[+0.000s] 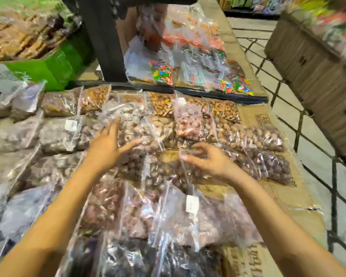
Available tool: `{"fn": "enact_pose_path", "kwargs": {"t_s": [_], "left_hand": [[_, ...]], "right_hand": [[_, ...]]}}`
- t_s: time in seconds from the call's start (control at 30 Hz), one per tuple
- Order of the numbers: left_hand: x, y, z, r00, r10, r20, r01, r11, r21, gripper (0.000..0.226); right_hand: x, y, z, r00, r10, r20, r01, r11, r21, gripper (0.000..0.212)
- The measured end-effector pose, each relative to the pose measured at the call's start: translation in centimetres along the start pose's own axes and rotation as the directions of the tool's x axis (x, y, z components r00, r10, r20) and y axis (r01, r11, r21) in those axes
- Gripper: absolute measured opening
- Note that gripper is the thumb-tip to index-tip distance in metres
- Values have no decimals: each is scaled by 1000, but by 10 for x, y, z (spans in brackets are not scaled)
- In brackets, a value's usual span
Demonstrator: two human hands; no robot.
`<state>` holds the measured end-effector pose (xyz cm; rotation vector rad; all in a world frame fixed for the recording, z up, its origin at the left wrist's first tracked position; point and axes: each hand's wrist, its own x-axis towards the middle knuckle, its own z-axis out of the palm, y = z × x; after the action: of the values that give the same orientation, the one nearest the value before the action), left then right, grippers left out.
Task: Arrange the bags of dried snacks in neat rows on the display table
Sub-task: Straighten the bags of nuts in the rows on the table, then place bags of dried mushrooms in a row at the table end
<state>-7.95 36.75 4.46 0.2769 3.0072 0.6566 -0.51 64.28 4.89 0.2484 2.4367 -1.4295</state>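
Several clear plastic bags of brown dried snacks lie in rough rows on the cardboard-covered display table (284, 198). My left hand (108, 146) is spread with straight fingers over a bag of light brown snacks (146, 134) in the middle, holding nothing. My right hand (206, 158) hovers with loosely bent fingers over a bag of mixed brown snacks (164, 170), its fingertips near the bag's top edge; I cannot see a grip. A pinkish bag (190, 122) lies tilted across the row behind. A bag with a white label (192, 203) lies between my forearms.
Behind the table a dark post (102, 41) stands beside a cardboard tray of colourful candy bags (198, 62). A green box (54, 64) sits at the back left. A brown cardboard box (312, 62) stands right across the tiled aisle (284, 108).
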Motion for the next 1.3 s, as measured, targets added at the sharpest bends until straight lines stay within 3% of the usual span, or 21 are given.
{"fn": "enact_pose_path", "kwargs": {"t_s": [0.07,0.1,0.2,0.3,0.4,0.53,0.63,0.7,0.77,0.83,0.9,0.97,1.07,1.13,1.23,1.3], "left_hand": [[32,-27,-8,999,-27,19,28,998,-55,106],[47,-36,-11,999,-11,33,14,997,-81,101],[90,-52,-17,992,117,47,-110,987,-117,94],[131,-53,-18,978,181,108,-174,983,-64,96],[162,-59,-10,948,164,273,-153,986,-61,106],[183,-63,1,930,173,324,-207,975,74,107],[186,-62,-2,913,131,386,-242,937,254,119],[184,-66,-10,902,69,425,-196,945,263,119],[177,-74,-18,892,54,448,-146,974,175,93],[168,-83,-22,897,52,439,-78,996,41,71],[154,-88,-24,921,34,387,-23,999,-31,74],[135,-87,-29,969,31,245,-24,999,-32,78],[99,-78,-47,998,-57,-36,52,989,-141,77],[76,-80,-56,970,-202,-132,146,928,-344,82],[43,-90,-73,905,-406,-130,215,698,-683,93],[18,-89,-85,890,-443,-112,195,590,-783,75]], "right_hand": [[34,-17,27,998,66,3,-66,997,36,38],[48,-24,40,993,114,-3,-114,993,34,35],[86,-26,76,967,251,37,-253,967,35,49],[103,-25,96,937,348,44,-349,915,201,103],[105,-35,102,909,414,50,-408,857,314,121],[111,-33,105,900,436,21,-421,854,307,124],[115,-22,111,917,399,17,-380,859,343,110],[117,-17,114,922,386,-14,-351,853,386,104],[114,-21,116,927,371,-58,-323,866,382,98],[109,-27,117,947,312,-80,-261,890,375,72],[101,-34,118,962,249,-114,-190,905,380,47],[92,-46,120,960,195,-200,-112,925,364,35],[68,-70,125,949,86,-303,20,944,330,65],[47,-85,126,934,-12,-356,135,937,322,74],[10,-92,119,891,-124,-437,260,928,266,32],[-16,-88,113,857,-129,-499,301,912,280,27]]}}
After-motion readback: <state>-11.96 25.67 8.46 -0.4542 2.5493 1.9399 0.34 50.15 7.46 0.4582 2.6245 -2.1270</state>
